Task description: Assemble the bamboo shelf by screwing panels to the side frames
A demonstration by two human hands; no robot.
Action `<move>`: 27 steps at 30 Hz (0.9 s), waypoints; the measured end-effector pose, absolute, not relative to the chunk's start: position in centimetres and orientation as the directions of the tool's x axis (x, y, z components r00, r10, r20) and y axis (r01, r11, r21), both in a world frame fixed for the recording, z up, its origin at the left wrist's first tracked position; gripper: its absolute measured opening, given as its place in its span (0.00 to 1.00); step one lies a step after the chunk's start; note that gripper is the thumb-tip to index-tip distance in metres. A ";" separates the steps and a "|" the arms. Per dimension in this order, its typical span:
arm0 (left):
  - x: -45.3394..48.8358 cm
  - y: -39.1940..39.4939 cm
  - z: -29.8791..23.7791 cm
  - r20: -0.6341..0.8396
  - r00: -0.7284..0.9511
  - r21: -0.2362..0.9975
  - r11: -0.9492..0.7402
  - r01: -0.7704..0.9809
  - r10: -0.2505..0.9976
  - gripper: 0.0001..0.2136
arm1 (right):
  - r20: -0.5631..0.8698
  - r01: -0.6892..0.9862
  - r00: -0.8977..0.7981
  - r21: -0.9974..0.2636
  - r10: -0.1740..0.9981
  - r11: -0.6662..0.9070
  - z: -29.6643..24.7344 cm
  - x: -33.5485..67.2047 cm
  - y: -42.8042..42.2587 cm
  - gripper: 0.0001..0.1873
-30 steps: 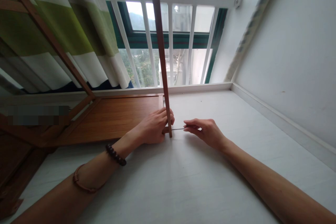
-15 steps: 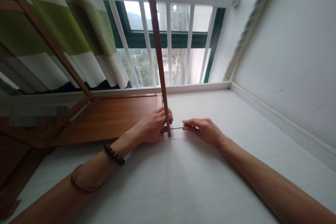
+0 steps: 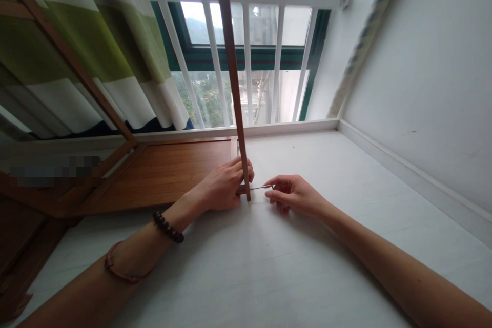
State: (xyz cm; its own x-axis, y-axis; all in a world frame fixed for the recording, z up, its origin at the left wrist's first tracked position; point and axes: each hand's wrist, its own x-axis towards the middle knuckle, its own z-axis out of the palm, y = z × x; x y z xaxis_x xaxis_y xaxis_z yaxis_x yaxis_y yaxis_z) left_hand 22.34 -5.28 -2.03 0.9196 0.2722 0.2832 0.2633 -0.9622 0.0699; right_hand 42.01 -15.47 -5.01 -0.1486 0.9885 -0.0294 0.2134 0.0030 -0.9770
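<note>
White platform spread out under the foot of the tall wooden upright. Left of the upright: flat wooden panel, butted against its base. Left hand wrapped round the upright's bottom end, fingers closed firmly on it. Just right of the upright: right hand, thumb and forefinger pinched on a thin metal key poking into the upright's foot. Versus a second ago: wrist rolled down a touch, key's short bent end now showing at the fingertips. Looks like a part turn.
</note>
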 end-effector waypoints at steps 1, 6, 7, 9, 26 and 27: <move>22.4 -5.3 -2.0 0.279 0.920 0.072 -0.962 0.265 0.274 0.15 | 0.029 0.194 -0.177 -0.979 0.984 0.063 -5.2 42.3 -15.4 0.18; 22.4 -5.4 -1.8 0.270 0.924 0.080 -0.962 0.260 0.272 0.14 | 0.290 0.439 -0.266 -0.813 0.919 0.383 -5.4 43.8 -15.3 0.12; 22.4 -5.4 -1.8 0.271 0.924 0.081 -0.963 0.258 0.271 0.14 | 0.339 0.511 -0.281 -0.739 0.898 0.439 -5.3 43.9 -15.3 0.12; 22.4 -5.4 -1.9 0.273 0.922 0.084 -0.961 0.262 0.275 0.14 | 0.406 0.606 -0.308 -0.614 0.860 0.506 -5.1 44.0 -15.3 0.11; 22.4 -5.3 -1.8 0.269 0.924 0.064 -0.962 0.266 0.273 0.14 | 0.250 0.282 -0.096 -0.922 0.964 0.267 -6.0 42.2 -15.0 0.14; 22.4 -5.3 -1.8 0.267 0.924 0.065 -0.961 0.268 0.276 0.14 | 0.313 0.315 -0.118 -0.888 0.942 0.335 -6.0 42.4 -15.0 0.14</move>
State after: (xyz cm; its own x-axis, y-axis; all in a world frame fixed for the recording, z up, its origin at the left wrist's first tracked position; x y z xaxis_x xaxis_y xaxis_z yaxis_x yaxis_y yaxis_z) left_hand 22.39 -5.31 -1.75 0.9235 0.2755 0.2668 0.2679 -0.9612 0.0653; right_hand 42.39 -14.99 -6.00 -0.1183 0.9422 0.3133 0.3149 0.3349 -0.8881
